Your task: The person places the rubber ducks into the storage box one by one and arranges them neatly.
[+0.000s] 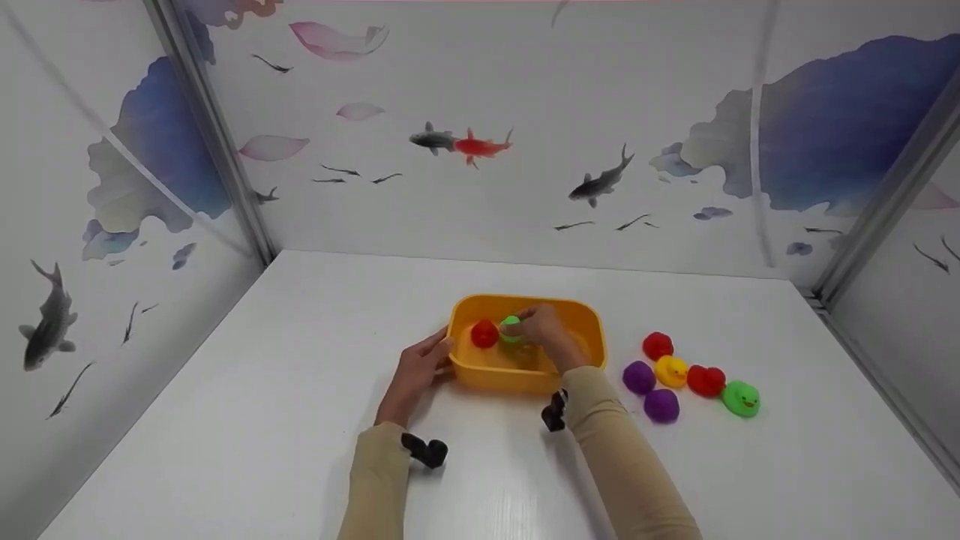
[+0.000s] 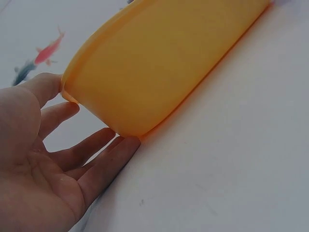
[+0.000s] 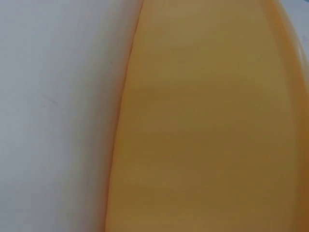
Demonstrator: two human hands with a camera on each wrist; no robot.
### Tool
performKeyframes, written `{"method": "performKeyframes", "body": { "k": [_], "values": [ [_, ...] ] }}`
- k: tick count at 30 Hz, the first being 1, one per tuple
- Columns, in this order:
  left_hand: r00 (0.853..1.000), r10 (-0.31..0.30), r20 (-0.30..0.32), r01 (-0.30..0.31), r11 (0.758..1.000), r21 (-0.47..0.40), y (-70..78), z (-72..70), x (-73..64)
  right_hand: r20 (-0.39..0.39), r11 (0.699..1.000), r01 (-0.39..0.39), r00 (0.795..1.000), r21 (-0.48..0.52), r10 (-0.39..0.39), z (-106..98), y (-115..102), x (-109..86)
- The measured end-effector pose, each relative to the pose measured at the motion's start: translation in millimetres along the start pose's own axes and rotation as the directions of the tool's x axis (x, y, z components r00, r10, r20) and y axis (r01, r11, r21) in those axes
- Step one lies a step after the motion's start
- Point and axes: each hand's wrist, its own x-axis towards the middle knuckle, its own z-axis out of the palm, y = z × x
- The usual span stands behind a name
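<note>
On the table stands an orange-yellow plastic basin [image 1: 495,379]. My left hand [image 1: 416,373] rests on its left end from outside; in the left wrist view the spread fingers [image 2: 113,157] touch the basin's end wall and lower edge. My right hand [image 1: 546,330] reaches in over the near rim and pinches a small green toy duck [image 1: 511,328], partly covered by the fingers. Just left of it inside the basin is a round red toy [image 1: 484,334]. Only the basin's outer wall [image 3: 207,116] and the table fill the right wrist view; the hand is hidden there.
Right of the basin lie small toys in a loose group: a yellow duck [image 1: 671,371], a green duck [image 1: 742,399], red toys [image 1: 706,381] and purple toys [image 1: 661,406]. White walls with painted fish [image 1: 482,146] enclose the white table [image 1: 247,420].
</note>
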Motion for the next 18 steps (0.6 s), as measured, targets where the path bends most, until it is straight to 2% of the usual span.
{"method": "performKeyframes", "body": {
  "k": [7, 18],
  "values": [
    [1.000, 0.026, 0.002, -0.026, 1.000, -0.005, -1.2, -0.4, 0.2, -0.002, 1.000, 0.010, 1.000, -0.018, -0.010, -1.2, 1.3, 0.6],
    [1.000, 0.021, 0.010, -0.021, 1.000, 0.010, -2.3, -2.3, -1.2, -0.008, 0.999, -0.032, 0.999, -0.037, 0.031, 2.6, 3.3, 4.8]
  ]
}}
